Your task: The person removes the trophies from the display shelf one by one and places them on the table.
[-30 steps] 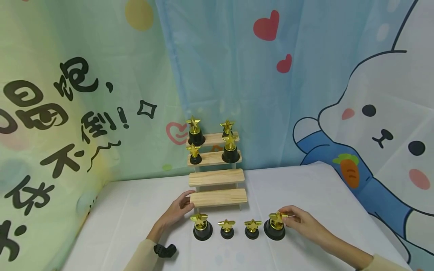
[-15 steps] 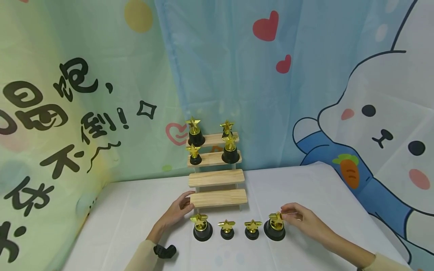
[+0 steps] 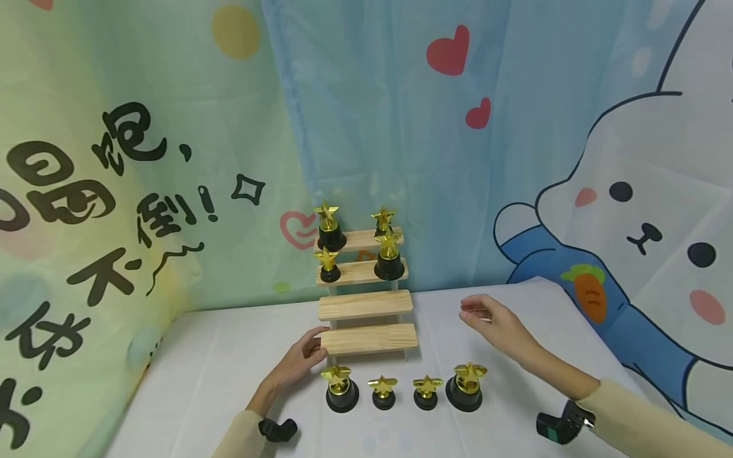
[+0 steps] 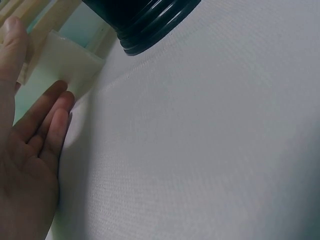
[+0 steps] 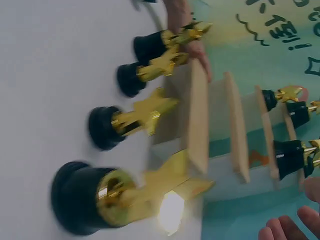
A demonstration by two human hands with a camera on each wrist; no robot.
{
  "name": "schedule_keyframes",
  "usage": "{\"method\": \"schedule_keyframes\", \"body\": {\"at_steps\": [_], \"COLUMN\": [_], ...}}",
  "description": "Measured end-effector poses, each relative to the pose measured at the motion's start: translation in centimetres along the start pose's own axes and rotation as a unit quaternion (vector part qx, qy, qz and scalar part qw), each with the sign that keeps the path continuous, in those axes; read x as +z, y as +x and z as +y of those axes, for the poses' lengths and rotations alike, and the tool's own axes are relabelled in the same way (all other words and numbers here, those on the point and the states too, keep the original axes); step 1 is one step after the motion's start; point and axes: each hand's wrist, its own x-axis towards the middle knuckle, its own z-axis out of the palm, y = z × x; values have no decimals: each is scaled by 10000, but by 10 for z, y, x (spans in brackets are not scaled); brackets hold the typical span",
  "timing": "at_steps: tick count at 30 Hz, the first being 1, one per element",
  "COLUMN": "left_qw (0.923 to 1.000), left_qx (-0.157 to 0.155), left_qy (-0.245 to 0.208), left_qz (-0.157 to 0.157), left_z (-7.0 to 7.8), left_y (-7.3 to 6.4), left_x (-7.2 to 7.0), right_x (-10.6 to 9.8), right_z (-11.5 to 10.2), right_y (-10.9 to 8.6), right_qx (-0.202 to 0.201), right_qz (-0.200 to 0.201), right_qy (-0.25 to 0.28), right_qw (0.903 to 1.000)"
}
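Left hand [image 3: 296, 360] grips the rack [image 3: 366, 305] by its bottom step; right hand [image 3: 497, 323], fingers loose, hovers beside it. Four trophies [image 3: 465, 391] line the table [image 3: 435, 436] in front, four its upper steps.

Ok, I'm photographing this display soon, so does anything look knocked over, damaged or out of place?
Nothing stands out. The four front trophies on the table and four shelf trophies on the wooden stand all look upright, with no visible damage; the rear right trophy is partly hidden.
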Motion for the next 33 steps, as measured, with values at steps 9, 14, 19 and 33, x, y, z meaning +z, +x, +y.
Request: {"method": "schedule_keyframes", "body": {"at_steps": [9, 14, 19, 33], "left_qw": [10000, 10000, 10000, 10000], "left_qx": [11, 7, 15, -30], "left_qy": [10, 9, 34, 71], "left_qz": [-11, -1, 23, 12], "left_z": [-1, -1, -2, 2], "left_y": [3, 1, 2, 1], "left_x": [1, 1, -1, -1], "right_x": [9, 14, 18, 34], "right_z": [-26, -38, -51, -76], "right_y": [43, 67, 93, 129], "right_qx": [-34, -198, -409, -354], "right_qz": [-63, -52, 48, 58], "right_qy": [346, 368, 299, 400], "right_qw": [9994, 9991, 9987, 9986]}}
